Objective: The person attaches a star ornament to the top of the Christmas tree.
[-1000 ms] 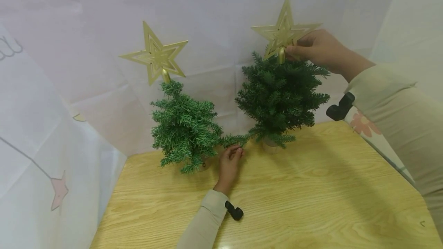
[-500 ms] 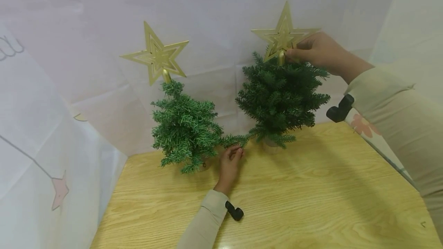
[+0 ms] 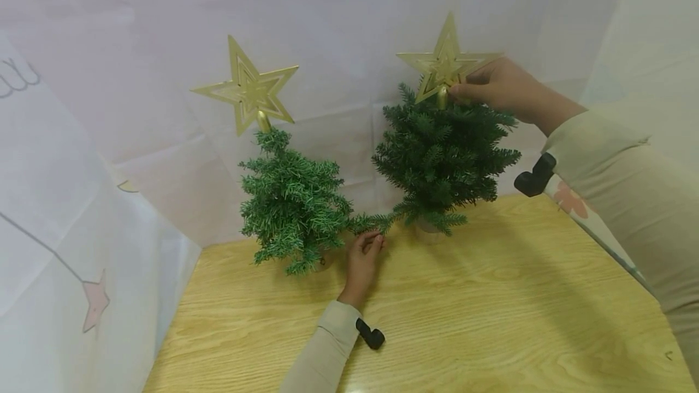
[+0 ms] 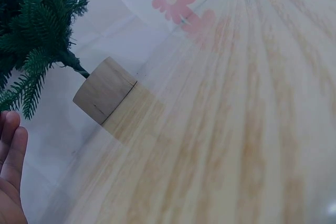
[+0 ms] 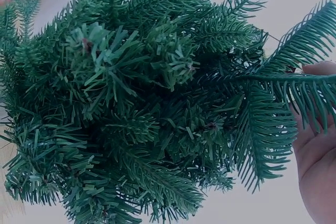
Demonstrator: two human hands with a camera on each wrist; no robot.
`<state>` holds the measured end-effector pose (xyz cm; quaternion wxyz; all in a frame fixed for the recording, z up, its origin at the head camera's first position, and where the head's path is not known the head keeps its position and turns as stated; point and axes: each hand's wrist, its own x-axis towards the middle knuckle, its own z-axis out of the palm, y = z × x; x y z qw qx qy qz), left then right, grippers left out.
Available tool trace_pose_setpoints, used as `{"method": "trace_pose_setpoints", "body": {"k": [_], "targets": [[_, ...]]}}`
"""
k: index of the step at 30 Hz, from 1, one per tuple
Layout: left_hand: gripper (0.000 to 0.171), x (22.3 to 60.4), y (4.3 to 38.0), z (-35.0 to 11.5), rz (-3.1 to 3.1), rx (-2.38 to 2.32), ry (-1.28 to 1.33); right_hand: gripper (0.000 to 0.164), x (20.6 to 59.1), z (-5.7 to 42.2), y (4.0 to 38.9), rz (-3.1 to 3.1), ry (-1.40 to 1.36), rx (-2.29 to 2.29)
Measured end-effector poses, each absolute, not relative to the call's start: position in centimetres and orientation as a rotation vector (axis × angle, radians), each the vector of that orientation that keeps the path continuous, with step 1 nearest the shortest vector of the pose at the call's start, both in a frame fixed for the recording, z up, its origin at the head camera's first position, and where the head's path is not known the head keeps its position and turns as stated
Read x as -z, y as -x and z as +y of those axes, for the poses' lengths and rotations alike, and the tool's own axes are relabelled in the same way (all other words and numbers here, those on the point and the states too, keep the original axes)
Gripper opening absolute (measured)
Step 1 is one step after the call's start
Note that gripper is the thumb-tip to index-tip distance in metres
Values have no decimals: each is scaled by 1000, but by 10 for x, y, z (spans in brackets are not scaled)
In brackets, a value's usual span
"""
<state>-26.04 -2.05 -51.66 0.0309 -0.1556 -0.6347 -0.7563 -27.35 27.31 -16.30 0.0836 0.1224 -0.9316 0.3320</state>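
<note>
Two small artificial Christmas trees stand side by side: a lighter green tree [image 3: 295, 205] on the left and a darker tree [image 3: 442, 150] on the right. My right hand [image 3: 505, 93] pinches a gold star topper [image 3: 446, 65] near its base, at the darker tree's top. In the right wrist view, needles partly cover the right hand [image 5: 320, 156]. Low between the trees, my left hand [image 3: 363, 259] pinches the tip of a low branch [image 3: 371, 222] of the darker tree. A second gold star topper [image 3: 248, 87] sits tilted on the lighter tree.
Both trees stand on a wooden table [image 3: 491, 296] against a pale fabric backdrop [image 3: 338, 29]. The darker tree has a round wooden base [image 4: 105, 90]. A flower-printed cloth [image 3: 570, 199] hangs beyond the table's right edge.
My right hand has lowered the gold star topper slightly onto the darker tree's top. The left hand stays at the low branch, and the trees stand as before.
</note>
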Motion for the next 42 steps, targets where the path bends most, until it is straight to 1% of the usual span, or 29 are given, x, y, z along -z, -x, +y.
{"method": "trace_pose_setpoints", "body": {"k": [4,12,27,42], "targets": [[24,517,261,-21,-1952,2333,489,53,164,273,274,-2787,-367,-1002],[24,519,261,-18,-1937,2311,489,51,165,274,276,-2790,-369,-988],[26,516,261,-17,-1938,2322,513,54,164,274,279,-2811,-382,-837],[26,517,261,-15,-1929,2319,525,50,165,276,275,-2805,-414,-709]]}}
